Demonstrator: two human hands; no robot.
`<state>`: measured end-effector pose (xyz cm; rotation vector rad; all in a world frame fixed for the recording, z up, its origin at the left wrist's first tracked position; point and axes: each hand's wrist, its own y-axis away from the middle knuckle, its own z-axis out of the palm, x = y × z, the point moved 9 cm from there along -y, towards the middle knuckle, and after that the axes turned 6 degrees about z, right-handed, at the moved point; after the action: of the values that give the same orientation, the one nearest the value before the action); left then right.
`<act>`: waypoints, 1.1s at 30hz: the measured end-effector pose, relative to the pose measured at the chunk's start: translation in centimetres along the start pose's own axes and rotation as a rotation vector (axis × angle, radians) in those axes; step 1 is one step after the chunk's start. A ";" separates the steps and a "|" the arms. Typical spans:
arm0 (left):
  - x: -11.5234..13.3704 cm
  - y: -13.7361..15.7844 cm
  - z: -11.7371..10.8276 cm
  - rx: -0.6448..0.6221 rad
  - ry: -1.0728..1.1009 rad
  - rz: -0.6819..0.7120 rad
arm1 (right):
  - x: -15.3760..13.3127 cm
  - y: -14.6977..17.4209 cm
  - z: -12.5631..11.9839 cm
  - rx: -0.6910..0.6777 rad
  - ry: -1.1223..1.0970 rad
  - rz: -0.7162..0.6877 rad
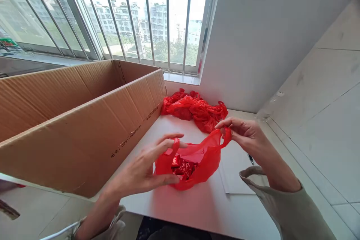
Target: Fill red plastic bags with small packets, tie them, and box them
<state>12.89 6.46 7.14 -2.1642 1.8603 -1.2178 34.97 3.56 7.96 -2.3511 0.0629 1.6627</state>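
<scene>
A red plastic bag stands with its mouth spread on the white table, and small shiny red packets lie inside it. My right hand pinches one handle of the bag between thumb and fingers at its upper right. On the left side of the bag, my left hand has its fingers stretched and apart, slightly blurred. The other handle loops around a finger of that hand, and the thumb lies by the bag's rim.
A large open cardboard box fills the left side. Crumpled red plastic bags are heaped behind the bag. White paper and a pen lie at right, near a clear bottle by the wall. A barred window is behind.
</scene>
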 end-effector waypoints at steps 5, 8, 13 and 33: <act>0.1 -0.8 1.6 0.078 0.216 -0.003 | -0.8 1.5 0.1 0.054 -0.009 -0.113; -0.8 -1.1 2.0 0.114 0.314 -0.115 | -0.9 2.6 -1.1 0.181 0.044 -0.166; -1.8 -0.6 3.5 0.069 0.276 -0.353 | -2.4 4.2 -1.2 0.309 0.188 -0.292; -2.9 -0.7 6.2 0.324 0.627 -0.621 | 2.0 1.9 8.3 -0.314 -0.146 -0.067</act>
<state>17.13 6.38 1.67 -2.4062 0.9566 -2.3366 27.67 3.94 3.22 -2.4048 -0.3242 1.9237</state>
